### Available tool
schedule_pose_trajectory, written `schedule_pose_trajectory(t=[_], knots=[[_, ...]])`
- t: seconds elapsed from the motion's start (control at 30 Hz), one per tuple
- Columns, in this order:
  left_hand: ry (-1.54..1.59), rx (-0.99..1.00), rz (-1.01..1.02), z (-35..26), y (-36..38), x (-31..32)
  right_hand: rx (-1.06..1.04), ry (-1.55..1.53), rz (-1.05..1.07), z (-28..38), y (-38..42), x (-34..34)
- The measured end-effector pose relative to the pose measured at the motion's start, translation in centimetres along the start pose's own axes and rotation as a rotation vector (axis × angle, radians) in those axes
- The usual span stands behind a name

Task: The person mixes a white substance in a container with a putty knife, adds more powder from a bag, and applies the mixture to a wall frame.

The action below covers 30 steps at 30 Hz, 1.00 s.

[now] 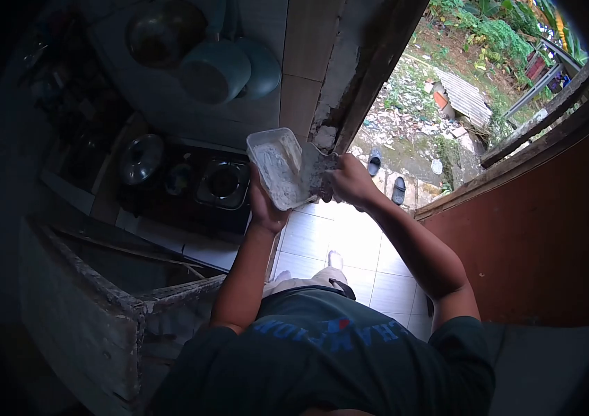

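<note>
A clear plastic container [277, 170] with whitish, paste-like material inside is tilted in my left hand [266, 204], whose fingers wrap round its side and underside. My right hand [353, 182] is closed on a flat scraper [316, 170], its grey, smeared blade at the container's right edge. Part of the blade and its handle are hidden by the fingers. Beside the hands stands the wooden door frame [358, 83], with a rough, patchy strip of wall along it.
At the left are a gas stove [223, 182], a pot lid [143, 158] and hanging basins [215, 72]. A worn cabinet [86, 305] stands lower left. A brown door [523, 236] is at the right. Dark sandals [399, 190] lie outside the doorway.
</note>
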<state>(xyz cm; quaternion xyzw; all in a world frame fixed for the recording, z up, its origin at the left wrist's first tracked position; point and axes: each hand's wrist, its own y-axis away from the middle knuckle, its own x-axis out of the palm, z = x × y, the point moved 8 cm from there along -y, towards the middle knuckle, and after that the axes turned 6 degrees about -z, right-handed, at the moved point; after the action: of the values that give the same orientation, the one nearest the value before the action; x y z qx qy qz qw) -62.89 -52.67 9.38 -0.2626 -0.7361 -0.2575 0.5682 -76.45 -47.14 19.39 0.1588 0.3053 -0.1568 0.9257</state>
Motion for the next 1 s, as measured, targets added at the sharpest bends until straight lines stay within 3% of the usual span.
schedule_pose_trajectory(t=[0.13,0.2,0.27,0.43,0.5,0.6,0.63,0.67,0.73,0.77,0.8,0.87,0.93,1.0], knots=[[-0.015,0.077,-0.02,-0.5,-0.3,-0.2,0.038,-0.211,-0.007,-3.9,-1.8,2.7],[-0.054,0.178,-0.091,-1.0,-0.8,-1.1,0.091,-0.347,-0.04,-2.6,-0.1,2.8],[-0.08,0.225,-0.097,-1.1,-1.2,-1.6,0.181,-0.542,0.052,-3.7,0.2,4.8],[-0.11,0.333,-0.16,-1.5,-1.4,-2.8,0.278,-0.705,-0.102,-4.1,2.4,6.8],[-0.126,0.398,-0.201,-1.9,-1.2,-3.0,0.335,-0.902,-0.133,-4.8,2.5,7.8],[-0.114,0.395,-0.172,-1.0,-0.5,-1.6,0.294,-0.936,-0.228,-3.9,2.5,8.4],[-0.467,0.642,0.053,-1.0,1.3,0.7,0.257,-0.873,-0.248,-3.4,2.5,7.9],[-0.472,0.642,0.057,-0.7,1.2,1.2,0.254,-0.879,-0.248,-3.4,1.9,7.9],[-0.379,0.439,-0.083,0.4,0.4,0.5,0.095,-0.59,-0.379,-3.3,0.0,6.5],[-0.194,0.241,-0.091,1.2,-0.5,-1.2,-0.002,-0.307,-0.407,-3.1,-0.8,5.4],[-0.198,0.239,-0.087,1.0,-0.2,-0.2,-0.002,-0.311,-0.412,-2.2,-0.4,4.1],[-0.092,0.188,0.02,1.1,0.5,2.2,-0.342,-0.236,-0.471,2.6,2.1,0.3],[-0.09,0.161,0.021,0.7,1.0,1.8,-0.304,-0.107,-0.388,3.0,2.4,-0.7],[-0.307,0.167,0.159,0.5,2.8,4.2,-0.764,0.183,-0.475,6.2,4.1,-0.7]])
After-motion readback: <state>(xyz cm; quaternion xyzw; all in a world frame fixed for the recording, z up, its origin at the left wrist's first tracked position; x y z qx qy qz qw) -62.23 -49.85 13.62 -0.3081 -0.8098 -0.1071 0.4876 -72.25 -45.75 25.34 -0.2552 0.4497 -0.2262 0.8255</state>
